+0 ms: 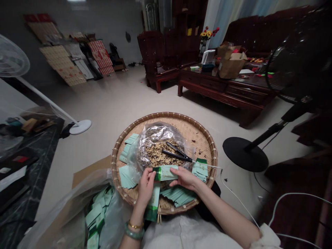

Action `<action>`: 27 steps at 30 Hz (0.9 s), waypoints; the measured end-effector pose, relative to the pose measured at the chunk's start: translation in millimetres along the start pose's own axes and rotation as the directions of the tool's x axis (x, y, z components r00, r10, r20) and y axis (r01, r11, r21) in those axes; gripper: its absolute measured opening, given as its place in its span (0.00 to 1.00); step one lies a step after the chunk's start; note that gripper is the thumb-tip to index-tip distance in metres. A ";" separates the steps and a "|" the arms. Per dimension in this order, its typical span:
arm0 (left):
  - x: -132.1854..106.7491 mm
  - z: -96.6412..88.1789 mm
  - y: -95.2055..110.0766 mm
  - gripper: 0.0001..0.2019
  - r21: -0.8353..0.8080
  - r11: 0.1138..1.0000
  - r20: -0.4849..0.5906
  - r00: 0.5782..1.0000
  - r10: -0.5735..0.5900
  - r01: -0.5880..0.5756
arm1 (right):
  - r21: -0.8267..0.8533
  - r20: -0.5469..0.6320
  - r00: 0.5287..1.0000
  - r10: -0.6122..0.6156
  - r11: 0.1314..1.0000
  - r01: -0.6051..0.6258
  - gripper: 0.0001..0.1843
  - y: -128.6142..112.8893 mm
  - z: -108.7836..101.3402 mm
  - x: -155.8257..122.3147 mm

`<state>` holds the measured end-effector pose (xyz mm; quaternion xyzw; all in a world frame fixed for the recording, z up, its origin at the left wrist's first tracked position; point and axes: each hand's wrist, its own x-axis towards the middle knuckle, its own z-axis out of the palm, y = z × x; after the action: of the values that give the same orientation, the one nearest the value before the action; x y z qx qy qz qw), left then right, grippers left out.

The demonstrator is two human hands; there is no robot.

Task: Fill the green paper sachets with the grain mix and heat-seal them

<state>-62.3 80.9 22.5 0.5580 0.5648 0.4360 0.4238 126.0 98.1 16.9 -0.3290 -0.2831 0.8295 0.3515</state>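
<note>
A light green packet (pixel 167 173) with a dark green end is stretched level between my two hands. My left hand (pixel 147 184) pinches its dark end, and my right hand (pixel 183 177) grips the other end. Below it, another green packet (pixel 155 199) hangs over the front rim of a round woven tray (pixel 123 137). Just beyond my hands, an open clear plastic bag holds a loose dry mix (pixel 153 154) of tan and dark bits. A black hair straightener (pixel 178 156), jaws apart, rests on this bag. Fanned green packets (pixel 127 177) lie left; others (pixel 180 196) lie near my right wrist.
Left of the tray, a large plastic bag (pixel 64 211) contains several green packets. A white cord (pixel 233 193) runs from the straightener to the right. A black fan base (pixel 245 154) stands right, a white fan base (pixel 81 127) left. Farther back is a dark wooden table (pixel 207 84).
</note>
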 end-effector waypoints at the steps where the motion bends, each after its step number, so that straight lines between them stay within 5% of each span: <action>1: 0.3 -1.0 -0.8 0.10 0.033 0.999 -0.021 1.000 0.008 -0.007 | -0.012 0.017 1.000 -0.004 1.000 0.004 0.22 -0.2 -0.9 1.2; 5: -1.6 -1.7 6.9 0.16 0.343 0.913 -0.120 0.953 0.277 -0.222 | -0.157 -0.001 0.998 -0.068 0.985 0.067 0.24 -7.1 -2.4 5.9; 7: -3.9 1.2 15.1 0.25 0.560 0.738 -0.001 0.890 0.455 -0.377 | -0.272 0.000 0.995 -0.096 0.958 0.092 0.26 -13.2 0.3 7.0; 9: -5.8 5.6 21.1 0.28 0.656 0.591 0.166 0.854 0.493 -0.469 | -0.390 0.044 0.993 -0.110 0.913 0.119 0.26 -19.8 5.5 7.3; 11: -6.0 10.0 21.9 0.27 0.669 0.540 0.242 0.837 0.490 -0.510 | -0.501 0.091 0.986 -0.137 0.850 0.164 0.25 -26.0 12.4 7.1; 16: -1.7 13.2 11.1 0.23 0.617 0.622 0.165 0.851 0.498 -0.483 | -0.667 0.203 0.967 -0.156 0.700 0.253 0.23 -42.9 27.3 3.2; 19: 0.1 10.0 7.5 0.21 0.611 0.656 0.074 0.857 0.510 -0.443 | -0.602 0.220 0.949 -0.226 0.734 0.315 0.24 -54.5 28.7 -1.0; 22: 1.8 4.7 5.7 0.18 0.613 0.692 -0.028 0.865 0.502 -0.381 | -0.544 0.086 0.932 -0.353 0.767 0.340 0.23 -60.4 20.2 -0.4; 25: 3.7 -1.2 2.6 0.18 0.588 0.741 -0.128 0.867 0.482 -0.325 | -0.786 0.009 0.900 -0.436 0.553 0.276 0.15 -54.5 6.7 7.4; 27: 4.5 -4.6 0.2 0.19 0.546 0.785 -0.182 0.873 0.453 -0.294 | -0.931 0.048 0.900 -0.432 0.307 0.197 0.25 -45.4 1.0 15.2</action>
<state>-66.8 85.3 23.9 0.6765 0.5931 0.4299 0.0762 135.2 136.5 44.0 -0.4909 -0.7146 0.4039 0.2920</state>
